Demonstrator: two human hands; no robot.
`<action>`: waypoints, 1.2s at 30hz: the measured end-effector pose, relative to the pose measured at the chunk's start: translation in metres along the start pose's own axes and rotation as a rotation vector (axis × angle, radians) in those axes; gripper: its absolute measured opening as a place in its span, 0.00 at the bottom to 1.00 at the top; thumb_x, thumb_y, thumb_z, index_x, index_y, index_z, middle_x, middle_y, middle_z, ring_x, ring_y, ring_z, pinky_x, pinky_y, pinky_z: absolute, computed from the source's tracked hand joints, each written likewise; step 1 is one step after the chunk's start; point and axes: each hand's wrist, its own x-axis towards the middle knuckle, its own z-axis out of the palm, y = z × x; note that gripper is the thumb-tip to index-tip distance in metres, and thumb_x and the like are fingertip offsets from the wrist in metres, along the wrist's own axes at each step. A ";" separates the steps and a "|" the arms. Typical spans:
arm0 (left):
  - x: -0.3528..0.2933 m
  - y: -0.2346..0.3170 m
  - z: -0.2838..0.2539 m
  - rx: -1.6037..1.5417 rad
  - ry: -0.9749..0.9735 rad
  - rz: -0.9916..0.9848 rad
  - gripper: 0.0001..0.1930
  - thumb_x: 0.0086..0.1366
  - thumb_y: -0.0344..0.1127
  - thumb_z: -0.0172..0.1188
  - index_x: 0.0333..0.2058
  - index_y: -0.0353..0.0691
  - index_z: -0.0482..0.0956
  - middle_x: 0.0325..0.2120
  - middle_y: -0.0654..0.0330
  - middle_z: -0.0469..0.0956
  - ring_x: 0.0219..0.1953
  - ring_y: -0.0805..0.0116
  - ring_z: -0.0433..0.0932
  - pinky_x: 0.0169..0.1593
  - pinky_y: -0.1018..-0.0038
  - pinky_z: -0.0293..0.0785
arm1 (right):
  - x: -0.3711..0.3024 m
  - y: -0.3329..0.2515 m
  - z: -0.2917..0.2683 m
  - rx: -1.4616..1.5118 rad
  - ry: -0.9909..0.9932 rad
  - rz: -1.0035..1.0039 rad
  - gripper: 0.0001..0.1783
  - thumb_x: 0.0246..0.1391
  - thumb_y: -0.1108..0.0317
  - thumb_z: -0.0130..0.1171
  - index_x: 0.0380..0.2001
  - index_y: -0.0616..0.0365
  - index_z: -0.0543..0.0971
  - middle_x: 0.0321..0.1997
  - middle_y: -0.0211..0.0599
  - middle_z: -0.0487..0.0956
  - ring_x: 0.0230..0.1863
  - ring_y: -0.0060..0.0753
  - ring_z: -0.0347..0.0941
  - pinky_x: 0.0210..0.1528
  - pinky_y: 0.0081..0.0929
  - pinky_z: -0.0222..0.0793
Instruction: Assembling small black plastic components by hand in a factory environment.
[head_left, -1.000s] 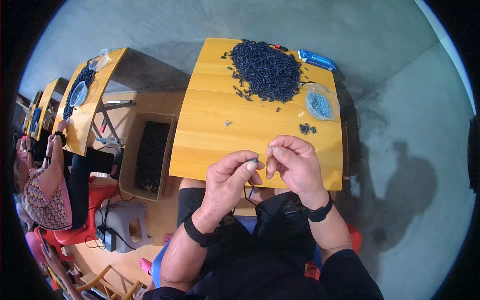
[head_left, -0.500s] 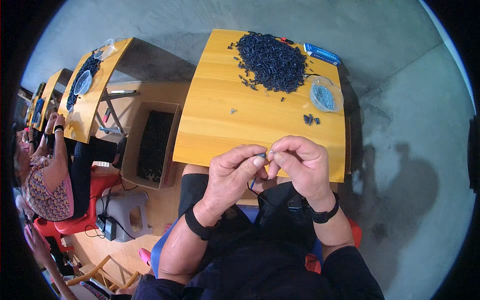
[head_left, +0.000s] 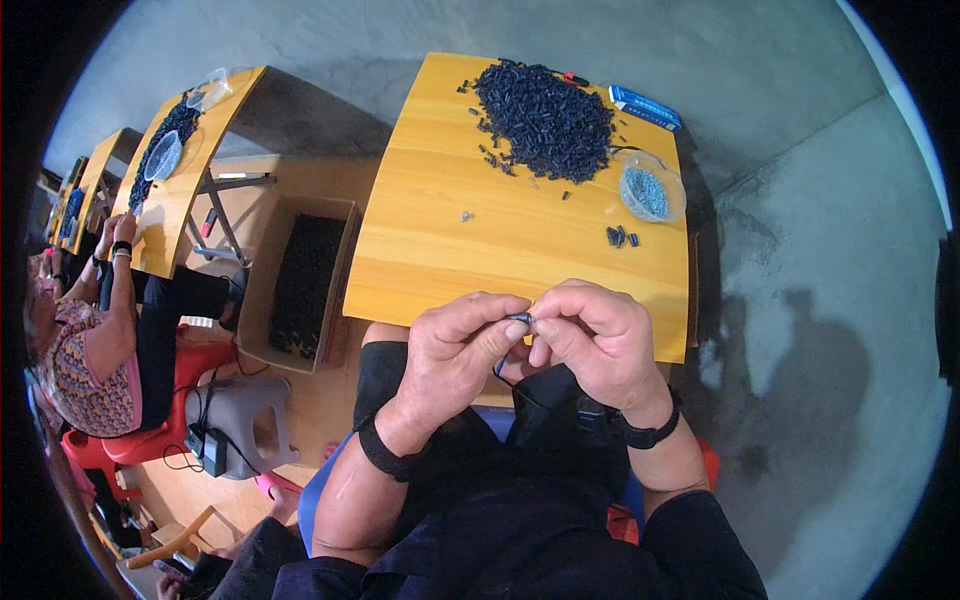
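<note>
My left hand [head_left: 458, 335] pinches a small dark cylindrical piece [head_left: 519, 318] between thumb and forefinger, above the near edge of the yellow table [head_left: 420, 270]. Against the piece's right end press the closed thumb and forefinger of my right hand [head_left: 598, 332]; they hide the small metal piece they hold. Farther off on the tabletop lies a large heap of small black cylindrical pieces [head_left: 545, 120]. To its right stands a clear plastic bowl [head_left: 670, 172] with small light-blue parts [head_left: 645, 192]. Several loose black pieces [head_left: 622, 237] lie just below the bowl.
A blue-and-white box [head_left: 645, 108] and a small red-and-black object [head_left: 575, 79] lie at the table's far edge. Tiny metal bits [head_left: 467, 216] sit mid-table. A carton of black pieces [head_left: 345, 290] stands on the floor to the left, near a grey stool [head_left: 245, 425] and another seated person [head_left: 95, 375].
My right fingertips have moved left and closed up against the dark piece's end, covering the shiny metal bit that showed before. The left hand keeps its hold, nearly still.
</note>
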 end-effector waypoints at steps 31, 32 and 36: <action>0.004 -0.007 0.000 -0.086 -0.083 -0.006 0.09 0.62 0.22 0.58 0.41 0.29 0.79 0.30 0.54 0.79 0.28 0.71 0.79 0.32 0.80 0.77 | 0.004 0.004 -0.010 -0.153 -0.039 -0.088 0.06 0.56 0.81 0.52 0.36 0.65 0.76 0.28 0.38 0.76 0.25 0.23 0.77 0.24 0.18 0.71; 0.003 -0.006 0.000 -0.092 -0.068 -0.036 0.09 0.61 0.22 0.57 0.41 0.29 0.79 0.30 0.54 0.79 0.29 0.71 0.79 0.33 0.79 0.77 | 0.004 0.005 -0.010 -0.152 -0.039 -0.088 0.06 0.56 0.81 0.52 0.36 0.65 0.76 0.28 0.38 0.76 0.25 0.23 0.77 0.24 0.18 0.71; 0.001 -0.007 0.003 -0.139 -0.035 -0.036 0.09 0.61 0.21 0.57 0.41 0.28 0.79 0.30 0.53 0.79 0.29 0.70 0.80 0.33 0.78 0.78 | 0.002 0.006 -0.010 -0.110 -0.045 -0.063 0.06 0.56 0.81 0.51 0.36 0.66 0.76 0.29 0.38 0.76 0.26 0.21 0.76 0.26 0.17 0.71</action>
